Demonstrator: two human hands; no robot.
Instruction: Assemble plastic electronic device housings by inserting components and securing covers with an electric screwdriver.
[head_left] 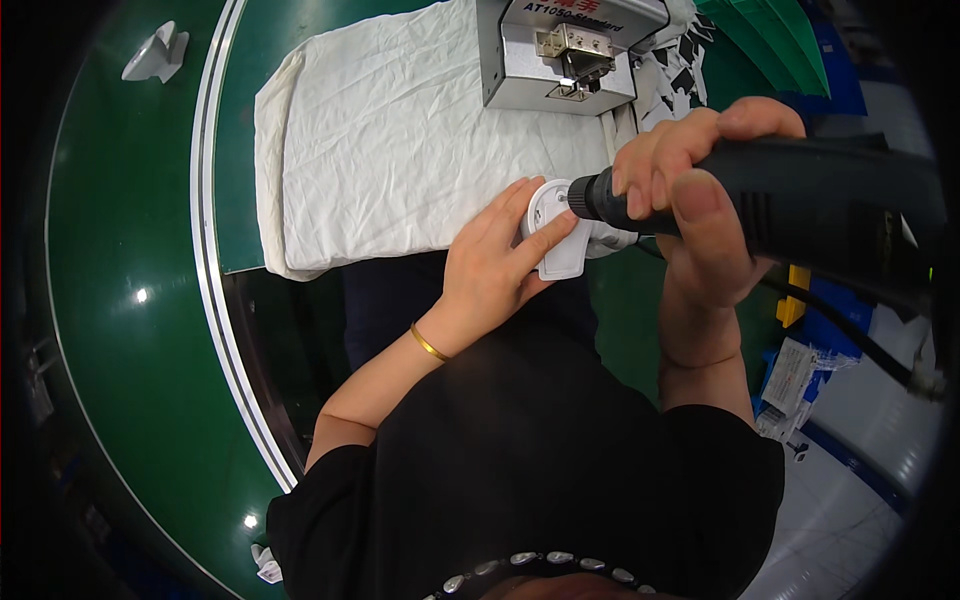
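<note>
Ribbed-collared black driver (815,205) at smooth, round-ended white part (565,258)

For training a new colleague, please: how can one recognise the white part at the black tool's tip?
Find the big white cloth; near its lower right corner, a black tool points leftward. At the tool's tip is the white part: smooth, rounded at one end, unlike the wrinkled cloth.
</note>
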